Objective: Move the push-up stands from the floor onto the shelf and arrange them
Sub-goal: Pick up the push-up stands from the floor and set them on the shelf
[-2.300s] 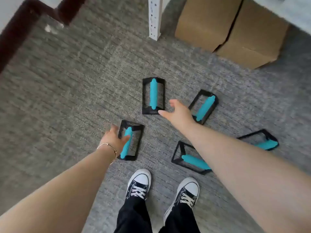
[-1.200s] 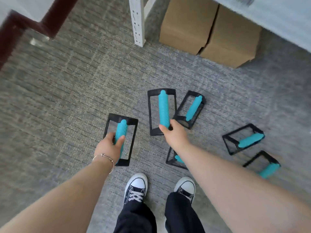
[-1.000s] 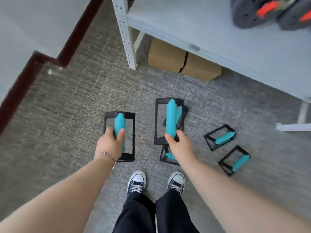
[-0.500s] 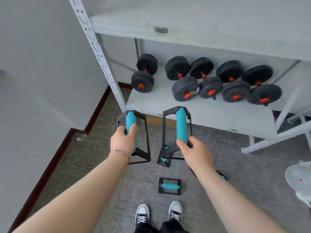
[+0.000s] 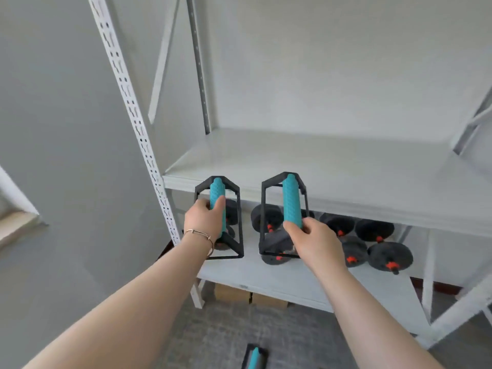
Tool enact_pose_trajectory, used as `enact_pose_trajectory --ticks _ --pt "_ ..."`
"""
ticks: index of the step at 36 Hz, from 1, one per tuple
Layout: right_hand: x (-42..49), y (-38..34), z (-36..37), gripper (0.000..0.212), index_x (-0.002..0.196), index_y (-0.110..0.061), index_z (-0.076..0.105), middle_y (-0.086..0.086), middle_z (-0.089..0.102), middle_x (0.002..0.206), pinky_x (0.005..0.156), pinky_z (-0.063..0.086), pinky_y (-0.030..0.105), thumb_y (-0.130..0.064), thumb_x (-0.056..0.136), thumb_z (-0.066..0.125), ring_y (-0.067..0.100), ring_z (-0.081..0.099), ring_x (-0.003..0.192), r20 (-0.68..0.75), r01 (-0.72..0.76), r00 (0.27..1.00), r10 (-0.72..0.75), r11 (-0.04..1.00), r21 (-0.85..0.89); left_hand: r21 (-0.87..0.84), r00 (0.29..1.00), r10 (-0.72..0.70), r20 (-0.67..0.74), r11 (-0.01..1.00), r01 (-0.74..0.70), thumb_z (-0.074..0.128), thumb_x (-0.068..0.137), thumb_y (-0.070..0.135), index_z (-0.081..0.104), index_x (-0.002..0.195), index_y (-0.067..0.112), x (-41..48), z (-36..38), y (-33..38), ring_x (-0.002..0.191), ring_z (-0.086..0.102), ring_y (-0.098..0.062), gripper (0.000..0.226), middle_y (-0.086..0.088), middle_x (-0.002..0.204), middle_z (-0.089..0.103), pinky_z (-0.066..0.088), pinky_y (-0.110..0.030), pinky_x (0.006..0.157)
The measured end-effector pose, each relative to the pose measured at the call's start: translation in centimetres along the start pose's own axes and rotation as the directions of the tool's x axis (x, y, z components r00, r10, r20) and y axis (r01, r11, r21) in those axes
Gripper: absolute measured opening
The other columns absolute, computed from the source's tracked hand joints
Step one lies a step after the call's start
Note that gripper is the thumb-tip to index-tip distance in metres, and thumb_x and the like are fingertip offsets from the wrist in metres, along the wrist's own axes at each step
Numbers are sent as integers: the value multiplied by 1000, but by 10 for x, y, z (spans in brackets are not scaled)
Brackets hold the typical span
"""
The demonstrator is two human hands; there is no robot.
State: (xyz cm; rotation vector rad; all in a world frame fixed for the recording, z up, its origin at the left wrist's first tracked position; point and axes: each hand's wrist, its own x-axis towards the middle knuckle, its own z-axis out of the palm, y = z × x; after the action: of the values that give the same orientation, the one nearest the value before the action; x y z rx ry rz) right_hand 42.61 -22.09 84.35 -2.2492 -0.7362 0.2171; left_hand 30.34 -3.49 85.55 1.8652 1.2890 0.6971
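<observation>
Left hand [image 5: 205, 219]: fingers wrap the left push-up stand's [image 5: 218, 218] teal grip.
Right hand [image 5: 315, 239]: fingers clasp the right push-up stand's [image 5: 286, 209] grip's lower end.

Counts by kind at one shelf unit [image 5: 134, 113].
Three stands: left-held stand [image 5: 217, 191], right-held stand [image 5: 291, 201], floor stand [image 5: 254, 358] cut by the bottom edge. Two hands: left hand [image 5: 205, 219], right hand [image 5: 314, 238]. Two boards: upper board [image 5: 332, 166], lower board [image 5: 292, 280]. Two cardboard boxes: left box [image 5: 231, 294], right box [image 5: 269, 300]. One bracelet [image 5: 202, 233]. Black dumbbells [image 5: 388, 255] with orange ends: several, overlapping, partly hidden, exact number unclear.
</observation>
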Motion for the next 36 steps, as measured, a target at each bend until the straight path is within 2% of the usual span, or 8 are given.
enact_pose_trajectory --ticks 5,9,16,21,29,31,34,36 --pt "41 -15 -7 41 66 -22 51 -5 53 55 48 37 29 -58 87 49 17 54 53 -61 8 998 -7 1000 15 -8 1000 10 18 1000 -9 45 90 51 55 83 13 43 0 26 60 62 -19 40 -6 77 61 43 -24 47" --pt "80 -24 4 39 63 -23 49 -6 53 51 50 38 30 -56 85 50 15 54 53 -96 -26 995 27 1000 12 -37 999 7 39 999 -6 45 84 56 56 81 15 92 4 33 68 69 -28 43 -9 79 66 61 -42 65" --pt "160 -56 44 40 67 -19 54 -3 55 58 52 39 32 -55 85 50 21 56 60 -128 -38 991 35 999 -22 -87 995 33 96 996 -25 44 80 58 55 81 17 199 18 30 70 71 -30 43 -11 81 68 60 -49 72" --pt "227 -88 74 39 71 -18 58 -2 56 59 52 39 31 -54 85 52 20 55 58 -125 -101 987 101 995 3 -135 981 32 193 991 -6 48 83 58 55 85 15 283 31 34 69 72 -32 43 -12 84 66 61 -46 69" --pt "317 -114 116 41 73 -16 59 -4 52 57 52 36 28 -55 75 50 20 49 53 -178 -249 954 241 968 -25 -45 955 17 297 999 -3 47 87 52 56 85 10 390 61 45 75 70 -32 43 -10 83 63 60 -40 72" --pt "331 -115 125 40 74 -17 60 -3 55 58 52 37 28 -55 75 50 20 51 54 -174 -279 948 268 959 -42 -32 952 12 306 999 -2 46 89 52 57 87 9 408 70 44 75 67 -30 44 -10 84 62 57 -37 68" --pt "344 -115 136 39 76 -16 61 -4 53 59 52 36 28 -54 76 51 19 50 54 -168 -314 939 300 947 -63 7 942 11 336 1000 -14 45 92 51 58 91 8 428 84 40 73 61 -25 45 -10 87 62 44 -29 54" --pt "351 -114 139 39 75 -16 60 -4 53 58 52 36 28 -53 76 52 19 50 54 -170 -334 933 318 940 -74 -8 929 0 371 1000 3 47 91 50 58 88 9 437 92 38 75 65 -28 43 -12 87 64 50 -32 59"
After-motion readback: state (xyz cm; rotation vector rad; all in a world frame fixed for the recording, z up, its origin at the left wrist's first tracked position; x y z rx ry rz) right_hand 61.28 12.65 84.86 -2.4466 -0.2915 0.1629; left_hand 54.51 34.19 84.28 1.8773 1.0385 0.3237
